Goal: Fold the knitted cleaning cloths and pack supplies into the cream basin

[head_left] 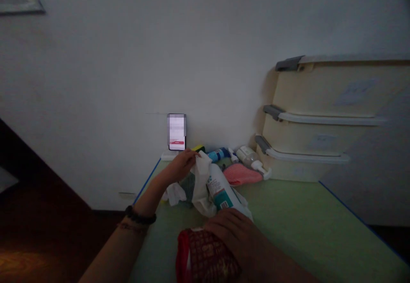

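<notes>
Thumb and fingers of my left hand are closed on the edge of a thin white plastic bag, which hangs down in folds. Beside the bag lies a white bottle with a teal label, tilted toward me; part of the bag shows at its far side. My right hand is curled over the top of a dark red patterned packet with a bright red side, close to me at the table's front. The packet's right part is hidden under that hand.
On the green table, a pink cloth, a pump bottle, a blue tube and a yellow-and-dark sponge lie toward the wall. A lit phone leans there. Stacked cream storage boxes stand at the right.
</notes>
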The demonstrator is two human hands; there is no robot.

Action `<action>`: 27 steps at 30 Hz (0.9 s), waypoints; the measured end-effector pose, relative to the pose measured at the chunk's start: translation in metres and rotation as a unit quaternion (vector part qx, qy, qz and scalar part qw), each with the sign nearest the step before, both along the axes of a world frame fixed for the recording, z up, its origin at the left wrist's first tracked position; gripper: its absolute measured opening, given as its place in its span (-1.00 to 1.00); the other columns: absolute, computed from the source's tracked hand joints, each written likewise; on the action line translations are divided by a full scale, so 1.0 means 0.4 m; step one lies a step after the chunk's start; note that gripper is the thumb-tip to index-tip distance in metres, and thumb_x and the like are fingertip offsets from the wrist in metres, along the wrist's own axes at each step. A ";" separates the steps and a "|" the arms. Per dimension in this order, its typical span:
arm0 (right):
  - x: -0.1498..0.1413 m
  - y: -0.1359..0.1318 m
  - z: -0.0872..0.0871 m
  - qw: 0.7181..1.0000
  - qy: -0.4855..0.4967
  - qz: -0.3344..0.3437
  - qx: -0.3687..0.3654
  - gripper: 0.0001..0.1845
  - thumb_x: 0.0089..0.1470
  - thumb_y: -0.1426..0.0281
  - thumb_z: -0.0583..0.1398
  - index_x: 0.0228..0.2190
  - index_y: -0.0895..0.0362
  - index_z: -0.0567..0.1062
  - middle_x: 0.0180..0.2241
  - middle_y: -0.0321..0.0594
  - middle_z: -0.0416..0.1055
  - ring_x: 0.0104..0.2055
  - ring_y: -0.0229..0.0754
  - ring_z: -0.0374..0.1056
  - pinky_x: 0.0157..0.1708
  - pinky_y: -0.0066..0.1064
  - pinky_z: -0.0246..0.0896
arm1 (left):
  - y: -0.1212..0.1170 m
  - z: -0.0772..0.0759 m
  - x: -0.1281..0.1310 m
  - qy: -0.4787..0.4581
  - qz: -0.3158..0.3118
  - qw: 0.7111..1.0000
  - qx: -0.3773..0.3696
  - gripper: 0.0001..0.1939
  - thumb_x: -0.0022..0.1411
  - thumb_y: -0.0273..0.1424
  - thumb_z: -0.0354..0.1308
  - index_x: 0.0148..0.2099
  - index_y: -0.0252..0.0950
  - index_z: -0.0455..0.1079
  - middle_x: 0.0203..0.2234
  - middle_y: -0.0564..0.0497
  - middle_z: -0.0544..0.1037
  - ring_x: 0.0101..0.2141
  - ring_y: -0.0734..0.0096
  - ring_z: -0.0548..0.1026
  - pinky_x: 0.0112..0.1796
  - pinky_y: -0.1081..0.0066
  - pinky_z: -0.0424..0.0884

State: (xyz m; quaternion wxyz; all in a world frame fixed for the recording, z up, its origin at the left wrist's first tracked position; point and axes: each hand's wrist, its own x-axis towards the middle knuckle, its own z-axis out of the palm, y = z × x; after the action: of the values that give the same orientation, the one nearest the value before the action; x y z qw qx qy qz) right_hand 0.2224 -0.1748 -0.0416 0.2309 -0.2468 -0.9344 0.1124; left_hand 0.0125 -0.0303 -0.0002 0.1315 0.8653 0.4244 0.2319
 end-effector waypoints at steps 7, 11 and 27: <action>-0.002 0.000 -0.017 0.973 0.178 -0.148 0.024 -0.09 -0.22 0.26 0.26 0.12 0.02 -0.06 -0.03 -0.05 0.31 -0.04 0.01 0.32 -0.11 -0.19 0.28 | 0.002 -0.090 0.019 0.084 0.001 0.996 -0.043 -0.75 0.19 -0.52 -0.11 -0.20 -0.37 0.38 -0.28 -0.19 0.44 -0.23 0.20 0.41 -0.16 0.21 0.33; -0.001 0.012 -0.037 0.963 0.210 -0.170 -0.009 -0.17 -0.18 0.20 0.25 0.09 -0.02 0.01 -0.02 -0.07 0.31 -0.04 0.03 0.34 -0.13 -0.16 0.31 | 0.001 -0.053 0.002 0.093 -0.007 0.992 -0.087 -0.70 0.14 -0.54 -0.06 -0.09 -0.33 0.36 -0.16 -0.16 0.48 -0.15 0.26 0.42 -0.12 0.29 0.32; 0.017 0.037 -0.029 0.924 0.289 -0.172 -0.180 -0.20 -0.14 0.08 0.26 0.09 0.01 0.11 0.04 -0.05 0.26 0.01 0.02 0.30 -0.10 -0.14 0.30 | -0.196 0.215 0.016 0.019 -0.197 0.960 -0.198 -0.42 -0.12 -0.33 0.35 0.01 -0.16 0.31 -0.07 -0.03 0.44 -0.11 0.22 0.42 -0.14 0.31 0.39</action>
State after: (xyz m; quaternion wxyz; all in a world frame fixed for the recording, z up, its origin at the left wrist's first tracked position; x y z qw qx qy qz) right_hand 0.2294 -0.1599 -0.0533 0.4584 -0.3981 -0.7344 0.3034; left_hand 0.0187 -0.1087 0.0858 0.3355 0.8926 0.2854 0.0964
